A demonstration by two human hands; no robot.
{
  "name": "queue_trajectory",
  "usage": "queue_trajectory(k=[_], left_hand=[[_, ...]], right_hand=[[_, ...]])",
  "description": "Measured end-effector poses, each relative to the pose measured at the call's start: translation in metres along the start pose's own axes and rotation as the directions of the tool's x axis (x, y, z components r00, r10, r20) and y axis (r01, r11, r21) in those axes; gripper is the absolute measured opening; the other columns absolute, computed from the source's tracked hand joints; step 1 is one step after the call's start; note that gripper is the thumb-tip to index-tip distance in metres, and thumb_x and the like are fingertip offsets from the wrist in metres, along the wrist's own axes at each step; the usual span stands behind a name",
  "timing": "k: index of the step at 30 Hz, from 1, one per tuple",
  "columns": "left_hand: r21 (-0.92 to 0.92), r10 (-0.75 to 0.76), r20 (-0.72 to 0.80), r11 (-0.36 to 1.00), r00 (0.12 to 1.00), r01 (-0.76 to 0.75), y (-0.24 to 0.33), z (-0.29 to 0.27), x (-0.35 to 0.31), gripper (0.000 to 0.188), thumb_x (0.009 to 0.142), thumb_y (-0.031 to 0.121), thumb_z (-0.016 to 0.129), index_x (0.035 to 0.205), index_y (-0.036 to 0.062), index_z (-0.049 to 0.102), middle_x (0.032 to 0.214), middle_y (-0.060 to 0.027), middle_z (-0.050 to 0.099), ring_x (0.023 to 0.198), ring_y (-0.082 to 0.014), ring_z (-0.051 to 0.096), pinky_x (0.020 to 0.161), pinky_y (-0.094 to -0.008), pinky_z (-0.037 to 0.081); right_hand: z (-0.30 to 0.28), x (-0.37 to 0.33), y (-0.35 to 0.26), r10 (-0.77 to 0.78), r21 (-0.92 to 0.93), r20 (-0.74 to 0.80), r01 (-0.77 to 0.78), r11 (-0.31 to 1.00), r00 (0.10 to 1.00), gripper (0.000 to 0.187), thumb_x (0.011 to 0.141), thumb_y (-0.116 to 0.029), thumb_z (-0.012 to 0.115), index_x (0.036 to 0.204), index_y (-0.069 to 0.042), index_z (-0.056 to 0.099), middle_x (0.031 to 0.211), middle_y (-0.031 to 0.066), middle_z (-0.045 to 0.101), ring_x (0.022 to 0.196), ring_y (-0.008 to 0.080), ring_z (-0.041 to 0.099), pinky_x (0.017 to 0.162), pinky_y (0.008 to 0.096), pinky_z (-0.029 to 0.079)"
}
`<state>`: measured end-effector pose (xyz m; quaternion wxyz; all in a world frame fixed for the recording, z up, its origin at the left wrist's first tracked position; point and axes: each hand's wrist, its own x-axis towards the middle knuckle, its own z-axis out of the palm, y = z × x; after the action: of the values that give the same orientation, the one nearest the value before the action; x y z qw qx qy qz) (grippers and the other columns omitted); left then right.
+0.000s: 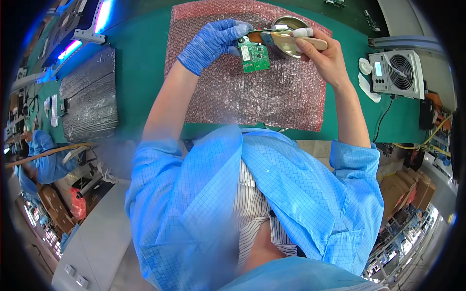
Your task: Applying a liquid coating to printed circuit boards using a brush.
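My left hand, in a blue knit glove, is closed on the upper left edge of a green circuit board. The board hangs tilted above the bubble wrap, with small chips and a white label on its face. My right hand is bare except for white wrapping on one finger. It grips the wooden handle of a flat brush, whose brownish bristle end is at the board's upper edge. Whether the bristles touch the board I cannot tell. Just behind the brush stands a round metal bowl, partly hidden by my fingers and the brush.
Pinkish bubble wrap covers the middle of the green table. On the right stands a white fan unit with crumpled white tissue beside it. A silvery sheet and a lit metal frame occupy the left.
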<state>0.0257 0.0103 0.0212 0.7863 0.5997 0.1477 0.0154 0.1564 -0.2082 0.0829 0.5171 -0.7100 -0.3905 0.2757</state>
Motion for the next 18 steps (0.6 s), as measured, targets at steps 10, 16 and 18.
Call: queue_trajectory(k=[10,16,18], left_hand=[[-0.027,0.074,-0.195,0.996,0.978,-0.081,-0.003,-0.005,-0.001,0.039,0.078,0.029,0.066,0.104,-0.0005,0.060,0.089,-0.0075,0.063,0.077,-0.0139,0.062,0.062,-0.0229,0.053],[-0.020,0.065,-0.246,0.997,0.967,-0.072,-0.009,-0.010,-0.001,0.034,0.081,0.025,0.064,0.104,0.0009,0.060,0.090,-0.0075,0.063,0.077,-0.0128,0.062,0.062,-0.0233,0.053],[0.005,0.065,-0.246,0.998,0.967,-0.066,-0.006,-0.007,-0.003,0.034,0.081,0.025,0.064,0.104,0.0015,0.060,0.090,-0.0071,0.063,0.077,-0.0126,0.062,0.062,-0.0234,0.053]], right_hand=[[0.015,-0.025,0.020,0.117,0.070,-0.096,-0.111,0.991,0.988,0.022,0.085,-0.023,0.059,0.096,-0.003,0.060,0.069,-0.0016,0.055,0.057,0.0029,0.048,0.048,0.0172,0.039],[0.017,-0.038,0.014,0.132,0.076,-0.137,-0.122,0.990,0.982,0.022,0.085,-0.021,0.059,0.098,-0.003,0.060,0.072,-0.0009,0.057,0.060,0.0030,0.050,0.049,0.0169,0.040],[0.020,-0.035,0.011,0.093,0.099,-0.189,-0.075,0.992,0.978,0.022,0.085,-0.020,0.059,0.098,-0.003,0.060,0.073,-0.0006,0.057,0.061,0.0029,0.051,0.050,0.0171,0.041]])
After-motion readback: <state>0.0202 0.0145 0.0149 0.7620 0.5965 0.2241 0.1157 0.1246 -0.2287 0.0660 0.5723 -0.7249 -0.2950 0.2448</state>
